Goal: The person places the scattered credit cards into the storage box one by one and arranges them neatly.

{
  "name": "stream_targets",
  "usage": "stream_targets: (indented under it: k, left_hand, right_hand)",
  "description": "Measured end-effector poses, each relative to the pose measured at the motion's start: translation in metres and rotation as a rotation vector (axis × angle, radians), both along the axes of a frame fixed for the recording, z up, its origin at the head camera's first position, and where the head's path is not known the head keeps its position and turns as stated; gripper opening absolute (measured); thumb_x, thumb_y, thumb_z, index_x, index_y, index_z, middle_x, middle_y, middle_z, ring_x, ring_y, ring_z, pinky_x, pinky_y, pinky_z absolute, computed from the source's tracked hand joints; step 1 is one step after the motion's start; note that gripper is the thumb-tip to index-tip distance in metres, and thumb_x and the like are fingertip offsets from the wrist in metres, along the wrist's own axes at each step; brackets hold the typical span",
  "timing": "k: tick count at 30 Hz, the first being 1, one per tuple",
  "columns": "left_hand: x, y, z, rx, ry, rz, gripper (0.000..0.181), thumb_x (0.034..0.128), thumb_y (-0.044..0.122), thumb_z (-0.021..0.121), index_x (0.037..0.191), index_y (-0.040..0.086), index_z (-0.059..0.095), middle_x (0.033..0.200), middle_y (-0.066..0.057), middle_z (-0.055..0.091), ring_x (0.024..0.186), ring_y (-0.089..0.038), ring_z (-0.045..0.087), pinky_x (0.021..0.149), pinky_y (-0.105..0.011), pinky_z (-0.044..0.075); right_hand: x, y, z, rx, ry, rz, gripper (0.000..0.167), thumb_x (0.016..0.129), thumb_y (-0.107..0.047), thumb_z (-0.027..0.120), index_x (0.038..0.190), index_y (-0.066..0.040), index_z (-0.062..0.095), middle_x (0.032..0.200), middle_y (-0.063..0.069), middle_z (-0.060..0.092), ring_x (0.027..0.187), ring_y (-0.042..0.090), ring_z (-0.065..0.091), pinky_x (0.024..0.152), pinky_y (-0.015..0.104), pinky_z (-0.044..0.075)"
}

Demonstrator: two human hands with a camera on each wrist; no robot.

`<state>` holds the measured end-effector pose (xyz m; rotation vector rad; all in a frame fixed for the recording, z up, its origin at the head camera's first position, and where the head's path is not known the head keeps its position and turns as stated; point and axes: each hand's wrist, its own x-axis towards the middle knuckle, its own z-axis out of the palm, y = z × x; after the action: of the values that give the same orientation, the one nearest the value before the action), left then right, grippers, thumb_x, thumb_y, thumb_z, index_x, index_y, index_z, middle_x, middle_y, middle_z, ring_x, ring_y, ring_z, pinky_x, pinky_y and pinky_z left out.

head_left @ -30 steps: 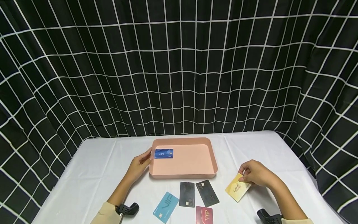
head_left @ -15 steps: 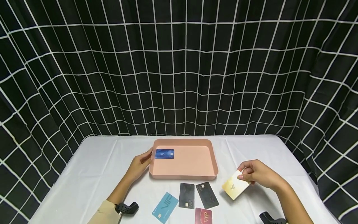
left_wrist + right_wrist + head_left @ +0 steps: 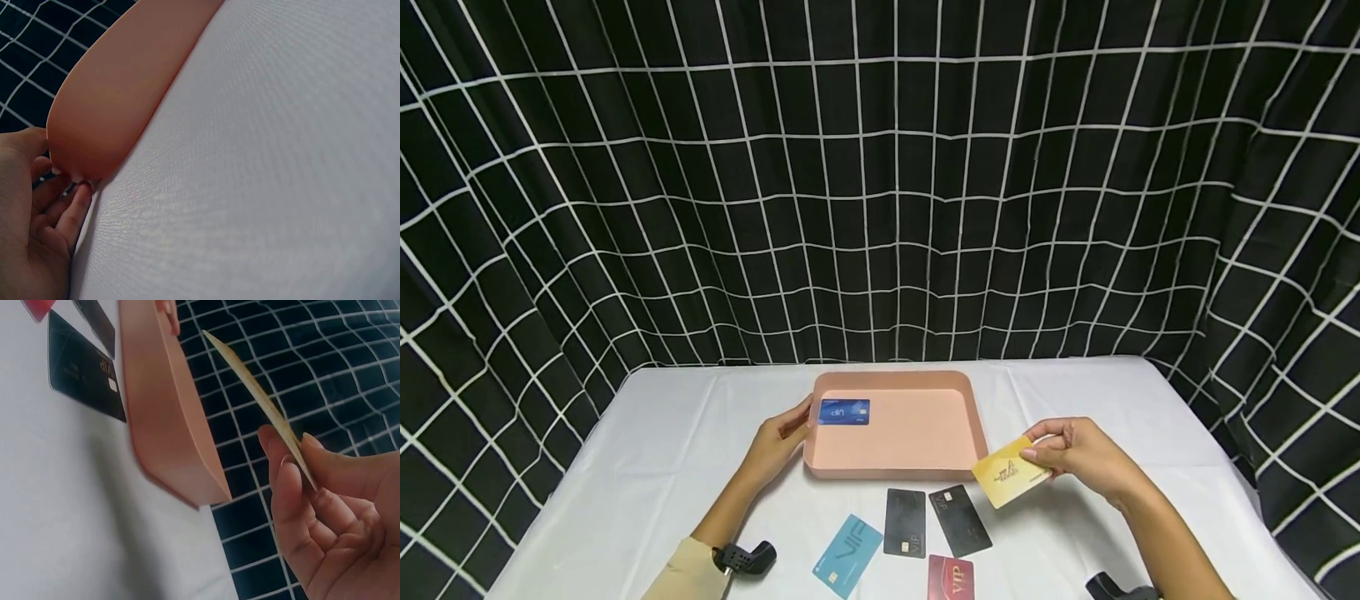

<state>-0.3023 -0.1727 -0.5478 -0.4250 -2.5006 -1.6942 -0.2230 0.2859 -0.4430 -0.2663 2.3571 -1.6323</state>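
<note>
Nearer the tray and higher off the table than a second ago, the flat rectangular yellow card [image 3: 1011, 472] with its dark printing now hangs just beside the tray's front right corner. Its holder, the right hand [image 3: 1082, 458], is further left too; the thumb and bent fingers pinch one end of the card with no gap to spare. From the right wrist, the card shows almost edge-on, slightly bowed, and clear of the tray.

At the far end, the left hand [image 3: 775, 446] stays on the shallow pink rectangular tray [image 3: 917, 433], its fingers bent and holding the left end, fingertips against the outer wall. Inside, along that end, lies a blue rectangular VIP card [image 3: 844, 412].

Before the tray, on the white cloth [image 3: 625, 508], lie a teal VIP card [image 3: 847, 556], turned aslant; an upright black VIP card [image 3: 905, 522]; a tilted black VIP card [image 3: 961, 521] just beside it; and a red VIP card [image 3: 951, 577], cut off by the head view's lower edge. Behind hangs a black curtain [image 3: 913, 167] with white grid lines.
</note>
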Motion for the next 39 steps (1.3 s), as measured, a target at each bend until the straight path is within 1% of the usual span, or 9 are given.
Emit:
stream_targets:
  k: [6, 11, 14, 17, 22, 25, 30, 37, 39]
  left_hand:
    - [0.001, 0.002, 0.000, 0.011, 0.007, -0.013, 0.048, 0.1020, 0.019, 0.063, 0.148, 0.011, 0.053, 0.149, -0.010, 0.053, 0.134, -0.029, 0.054, 0.111, -0.041, 0.045]
    - [0.003, 0.001, 0.000, 0.028, 0.011, 0.002, 0.046, 0.1015, 0.011, 0.062, 0.147, 0.008, 0.054, 0.148, -0.012, 0.054, 0.132, -0.031, 0.056, 0.110, -0.043, 0.045]
    - [0.004, 0.001, 0.000, 0.026, 0.000, -0.001, 0.046, 0.1021, 0.010, 0.061, 0.147, 0.005, 0.052, 0.148, -0.015, 0.052, 0.134, -0.034, 0.054, 0.111, -0.045, 0.043]
    - [0.009, 0.003, 0.008, 0.027, -0.018, -0.006, 0.047, 0.1025, 0.008, 0.060, 0.148, 0.002, 0.050, 0.149, -0.017, 0.050, 0.136, -0.036, 0.051, 0.113, -0.046, 0.041]
    - [0.022, 0.008, 0.030, 0.018, -0.008, -0.020, 0.047, 0.1022, 0.006, 0.059, 0.147, -0.002, 0.049, 0.149, -0.020, 0.050, 0.135, -0.037, 0.052, 0.111, -0.047, 0.042]
    - [0.024, 0.009, 0.035, 0.017, -0.002, -0.026, 0.047, 0.1018, 0.006, 0.060, 0.146, -0.003, 0.049, 0.148, -0.021, 0.050, 0.134, -0.038, 0.053, 0.111, -0.047, 0.043]
    - [0.019, 0.008, 0.029, 0.016, -0.002, -0.019, 0.046, 0.1018, 0.006, 0.059, 0.146, -0.002, 0.050, 0.148, -0.019, 0.050, 0.135, -0.036, 0.051, 0.112, -0.047, 0.041]
    - [0.000, 0.001, -0.001, 0.035, 0.000, -0.003, 0.047, 0.1018, 0.012, 0.062, 0.147, 0.005, 0.052, 0.148, -0.013, 0.052, 0.134, -0.033, 0.053, 0.112, -0.046, 0.042]
    - [-0.001, 0.000, -0.003, 0.043, 0.008, -0.014, 0.047, 0.1013, 0.014, 0.063, 0.147, 0.007, 0.053, 0.147, -0.011, 0.054, 0.133, -0.032, 0.055, 0.112, -0.044, 0.043]
  right_hand:
    - [0.004, -0.008, 0.002, -0.044, 0.004, -0.030, 0.033, 0.097, -0.008, 0.067, 0.116, 0.018, 0.059, 0.094, 0.018, 0.076, 0.077, 0.017, 0.074, 0.066, 0.035, 0.063]
    - [0.001, -0.020, 0.004, -0.093, -0.001, -0.096, 0.035, 0.096, -0.008, 0.068, 0.118, 0.017, 0.058, 0.091, 0.013, 0.076, 0.074, 0.015, 0.072, 0.064, 0.030, 0.062]
    - [-0.001, -0.026, 0.006, -0.133, -0.015, -0.107, 0.038, 0.097, -0.006, 0.066, 0.123, 0.019, 0.055, 0.092, 0.011, 0.076, 0.074, 0.013, 0.072, 0.065, 0.028, 0.062]
    - [-0.004, -0.030, 0.009, -0.170, -0.017, -0.091, 0.040, 0.098, -0.006, 0.064, 0.126, 0.020, 0.052, 0.091, 0.009, 0.075, 0.074, 0.011, 0.071, 0.066, 0.029, 0.063]
    - [-0.010, -0.040, 0.013, -0.219, -0.026, -0.053, 0.042, 0.099, -0.006, 0.061, 0.129, 0.021, 0.049, 0.092, 0.008, 0.075, 0.074, 0.012, 0.070, 0.067, 0.029, 0.063]
    - [-0.014, -0.046, 0.013, -0.242, -0.049, -0.037, 0.042, 0.100, -0.004, 0.058, 0.131, 0.021, 0.047, 0.094, 0.009, 0.074, 0.074, 0.012, 0.070, 0.069, 0.030, 0.063]
    - [-0.023, -0.055, 0.012, -0.268, -0.068, -0.022, 0.042, 0.099, -0.001, 0.055, 0.134, 0.022, 0.045, 0.093, 0.008, 0.074, 0.072, 0.012, 0.071, 0.070, 0.031, 0.063]
    - [-0.037, -0.066, 0.014, -0.243, -0.072, -0.039, 0.043, 0.098, -0.001, 0.059, 0.134, 0.020, 0.046, 0.085, 0.003, 0.070, 0.069, 0.008, 0.065, 0.069, 0.029, 0.063]
    - [-0.041, -0.068, 0.015, -0.233, -0.073, -0.044, 0.043, 0.098, -0.001, 0.059, 0.134, 0.020, 0.047, 0.082, 0.001, 0.067, 0.069, 0.007, 0.063, 0.070, 0.029, 0.063]
